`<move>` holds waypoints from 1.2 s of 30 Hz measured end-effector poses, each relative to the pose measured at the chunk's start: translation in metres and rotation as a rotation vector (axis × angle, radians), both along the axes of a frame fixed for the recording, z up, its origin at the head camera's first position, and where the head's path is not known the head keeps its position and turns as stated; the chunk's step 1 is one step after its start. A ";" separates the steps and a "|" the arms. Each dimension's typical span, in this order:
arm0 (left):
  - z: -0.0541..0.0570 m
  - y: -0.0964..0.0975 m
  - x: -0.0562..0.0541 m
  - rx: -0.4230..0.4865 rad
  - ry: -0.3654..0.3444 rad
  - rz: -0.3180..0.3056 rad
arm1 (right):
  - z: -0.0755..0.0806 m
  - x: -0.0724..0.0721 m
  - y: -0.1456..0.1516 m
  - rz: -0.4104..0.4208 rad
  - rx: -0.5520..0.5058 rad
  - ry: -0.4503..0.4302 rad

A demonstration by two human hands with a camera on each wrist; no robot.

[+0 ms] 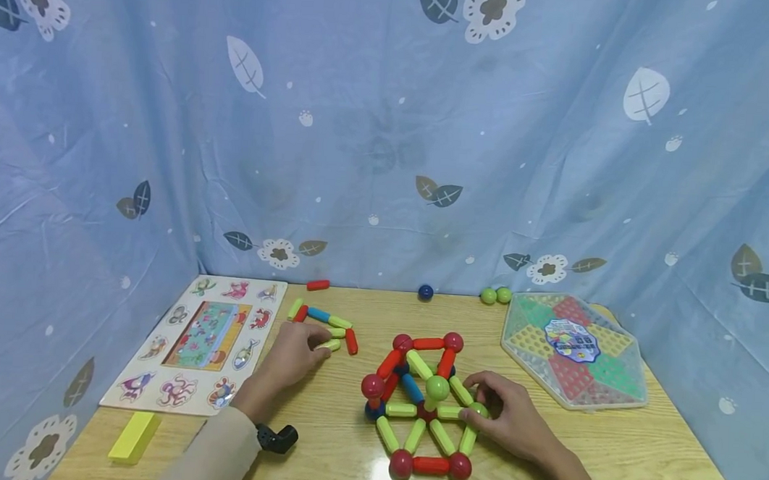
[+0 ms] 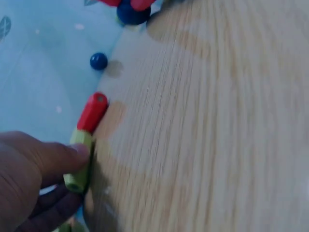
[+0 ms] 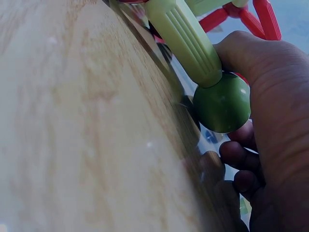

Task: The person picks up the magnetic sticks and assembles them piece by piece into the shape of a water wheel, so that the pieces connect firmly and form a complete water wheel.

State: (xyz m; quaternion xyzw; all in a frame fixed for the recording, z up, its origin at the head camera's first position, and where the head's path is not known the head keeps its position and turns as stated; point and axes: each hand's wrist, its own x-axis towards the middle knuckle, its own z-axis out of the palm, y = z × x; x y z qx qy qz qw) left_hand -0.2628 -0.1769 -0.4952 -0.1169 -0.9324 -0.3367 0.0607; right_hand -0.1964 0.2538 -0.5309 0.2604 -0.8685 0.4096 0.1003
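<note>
My left hand (image 1: 292, 357) is at the loose rods left of centre. Its thumb and fingers pinch a yellow-green rod (image 2: 77, 176), whose far end lies close to a red rod (image 2: 93, 112). A built frame of coloured rods and balls stands on the table, with a red rod (image 1: 431, 465) along its near side and a green ball (image 1: 437, 388) raised near its middle. At the frame's right corner my right hand (image 1: 512, 418) holds another green ball (image 3: 222, 104), thumb behind it and fingers curled below. A yellow-green rod (image 3: 186, 41) joins that ball.
Several loose rods, among them a blue rod (image 1: 318, 314), lie beyond my left hand. A dark blue ball (image 1: 426, 293) and two green balls (image 1: 489, 296) rest by the curtain. The picture puzzle board (image 1: 277, 292) and a yellow block (image 1: 135, 437) are left; a hexagonal game box (image 1: 638, 387) is right.
</note>
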 end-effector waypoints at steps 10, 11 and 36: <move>0.010 0.009 0.018 0.204 -0.079 -0.042 | 0.001 0.001 -0.001 -0.006 0.004 -0.008; 0.014 0.010 0.022 0.251 -0.099 -0.049 | 0.001 0.001 -0.001 -0.007 0.006 -0.008; 0.082 0.092 0.079 0.054 0.274 -0.529 | 0.001 -0.001 0.000 0.001 0.005 -0.007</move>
